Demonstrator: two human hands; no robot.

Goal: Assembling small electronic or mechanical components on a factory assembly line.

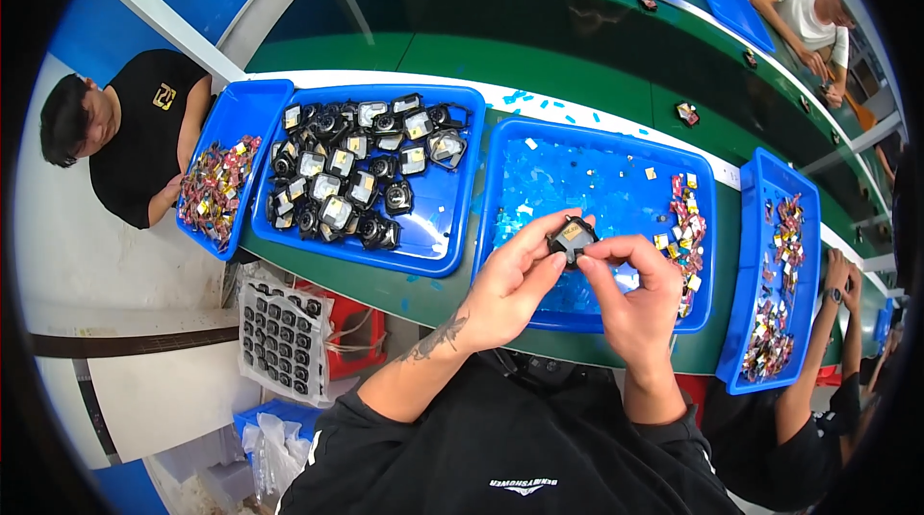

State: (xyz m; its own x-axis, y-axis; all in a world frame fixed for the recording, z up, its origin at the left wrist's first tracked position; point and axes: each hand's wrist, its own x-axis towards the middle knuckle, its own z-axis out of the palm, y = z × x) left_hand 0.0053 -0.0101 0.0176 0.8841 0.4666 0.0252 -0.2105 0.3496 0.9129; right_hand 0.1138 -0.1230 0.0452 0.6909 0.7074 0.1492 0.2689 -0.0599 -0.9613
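My left hand [510, 296] grips a small black plastic housing [574, 237] with a grey face and a tan label. The thumb and fingertips of my right hand [637, 296] are pinched at the housing's right edge; whether a small piece sits between them cannot be seen. Both hands are above the near part of a blue tray [693, 161]. In that tray lie many blue film scraps [539, 188]. Small parts with red, yellow and white bits [685, 226] are heaped along its right side.
Left of it, another blue tray [435, 222] holds many black housings [337, 164]. Narrower blue trays with small coloured parts stand at far left [252, 111] and right [739, 322]. Beyond runs a green conveyor [539, 43] with a few pieces. Co-workers sit at left [154, 130] and right [804, 19].
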